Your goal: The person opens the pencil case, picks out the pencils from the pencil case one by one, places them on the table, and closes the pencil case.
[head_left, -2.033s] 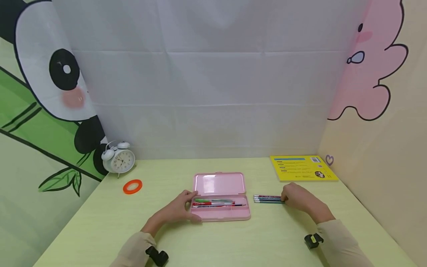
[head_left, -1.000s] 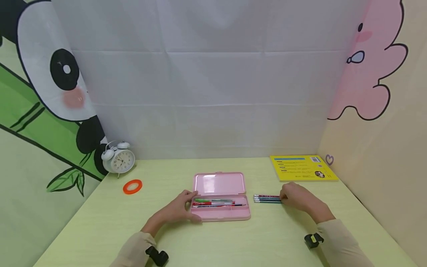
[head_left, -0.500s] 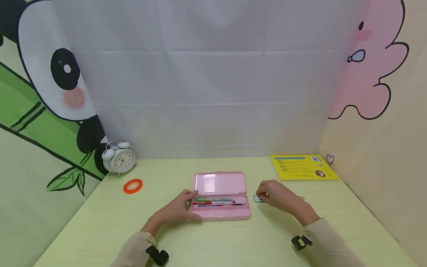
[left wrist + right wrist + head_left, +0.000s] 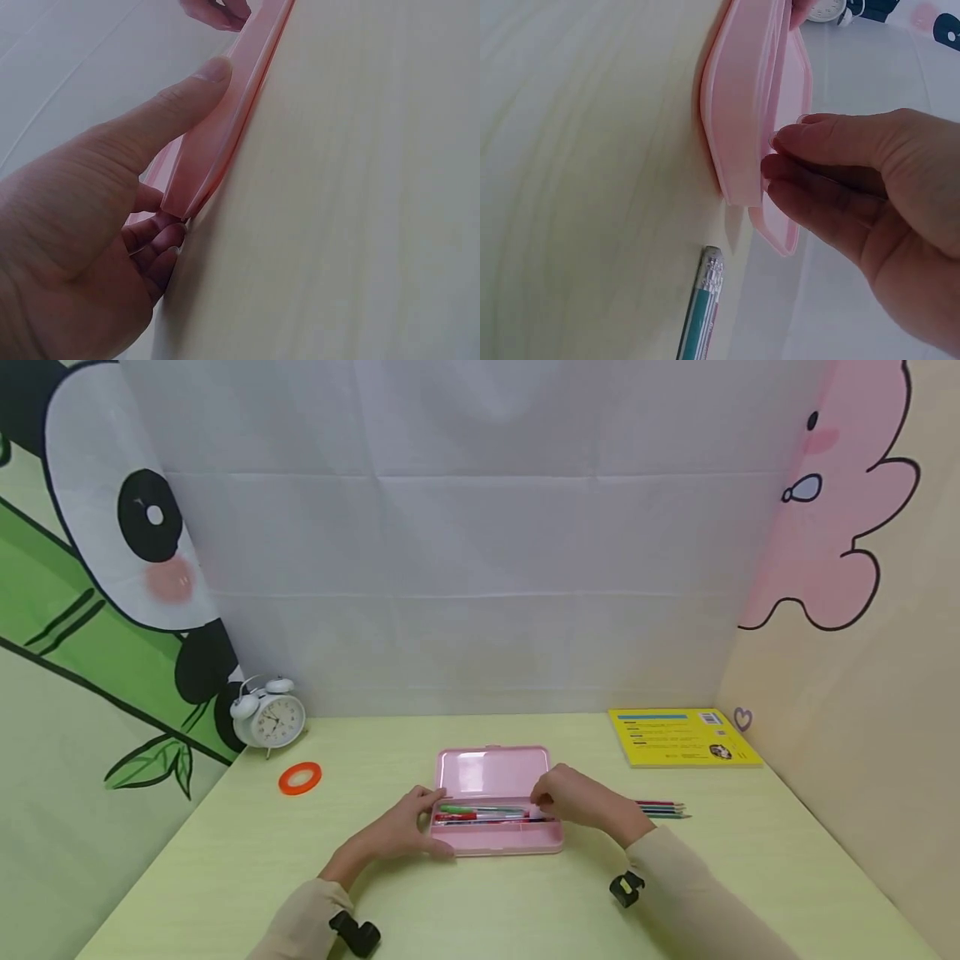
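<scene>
A pink pencil case (image 4: pixel 498 842) lies with its lid (image 4: pixel 491 772) raised; several pens, one green (image 4: pixel 457 809) and one red (image 4: pixel 450 817), fill its rear compartment. My left hand (image 4: pixel 401 827) grips the case's left end, thumb along the front wall, fingers round the corner in the left wrist view. My right hand (image 4: pixel 577 797) is at the right end, bent fingertips over the pen compartment. In the right wrist view the case rim partly hides those fingertips, so whether they pinch a pen is unclear. Several pencils (image 4: pixel 662 810) lie on the table, partly behind my right forearm.
An orange ring (image 4: pixel 300 778) lies at the left, in front of a white twin-bell alarm clock (image 4: pixel 276 720). A yellow book (image 4: pixel 682 739) lies flat at the back right. A grey-white sheet (image 4: pixel 480 543) hangs behind the table.
My right hand has moved left from the pencils to the case's right end; the pencils stay on the table. My left hand keeps its place on the case.
</scene>
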Tool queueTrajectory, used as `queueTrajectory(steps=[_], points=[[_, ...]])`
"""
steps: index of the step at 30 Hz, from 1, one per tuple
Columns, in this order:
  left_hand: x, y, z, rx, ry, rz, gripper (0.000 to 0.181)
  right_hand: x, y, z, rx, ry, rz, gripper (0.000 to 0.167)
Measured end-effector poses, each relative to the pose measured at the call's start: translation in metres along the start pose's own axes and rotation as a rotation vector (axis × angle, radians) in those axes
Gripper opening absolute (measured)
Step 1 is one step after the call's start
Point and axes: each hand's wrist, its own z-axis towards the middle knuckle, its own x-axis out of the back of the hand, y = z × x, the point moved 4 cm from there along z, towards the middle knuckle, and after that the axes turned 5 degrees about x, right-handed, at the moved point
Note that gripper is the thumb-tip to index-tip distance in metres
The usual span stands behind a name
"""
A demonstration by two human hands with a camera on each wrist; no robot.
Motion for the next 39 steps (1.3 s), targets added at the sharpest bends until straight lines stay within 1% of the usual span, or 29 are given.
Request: queueTrajectory(steps=[4,8,13,19,30,33,37,39], points=[[-0.001,-0.002,0.001,0.016,-0.005,-0.009,0.106,-0.007,0.002,0.006,-0.005,-0.029,0.031,0.01],[0.0,-0.002,0.001,0.033,-0.011,-0.03,0.106,-0.011,0.003,0.011,-0.002,-0.047,0.012,0.009],[0.001,-0.001,0.0,0.027,-0.014,-0.017,0.107,-0.014,0.002,0.015,-0.017,-0.075,-0.006,0.01],[0.001,0.0,0.001,0.005,-0.01,-0.016,0.108,-0.016,0.002,0.018,-0.045,-0.081,0.004,0.013],[0.001,-0.002,0.001,0.013,-0.011,-0.019,0.107,-0.017,-0.002,0.018,-0.066,-0.087,0.004,0.02],[0.001,-0.001,0.0,0.013,-0.014,-0.022,0.108,-0.015,-0.005,0.018,-0.06,-0.091,-0.028,0.017],[0.001,0.0,-0.001,0.007,-0.021,-0.025,0.109,-0.009,-0.011,0.018,-0.035,-0.077,-0.114,0.008],[0.001,0.0,-0.001,0.006,-0.023,-0.026,0.109,-0.005,-0.013,0.018,-0.037,-0.068,-0.147,0.006]])
